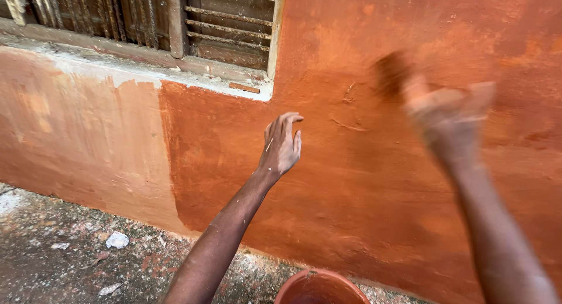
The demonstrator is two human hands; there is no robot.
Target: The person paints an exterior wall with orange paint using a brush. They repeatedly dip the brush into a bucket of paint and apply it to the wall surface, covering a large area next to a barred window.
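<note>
Head view: wall (363, 181) wet orange-red, patchy; left hand (281, 146) open; right hand (448, 114) blurred, grip unclear.

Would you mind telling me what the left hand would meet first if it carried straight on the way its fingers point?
Most likely the orange-red wall. The left hand points up and right, fingers spread, right in front of the wet-looking paint; nothing shows between. Whether it already touches is unclear.

Rough matt plastered wall (363, 181), weathered wooden shutters (228, 23), speckled concrete floor (64, 263)
</note>
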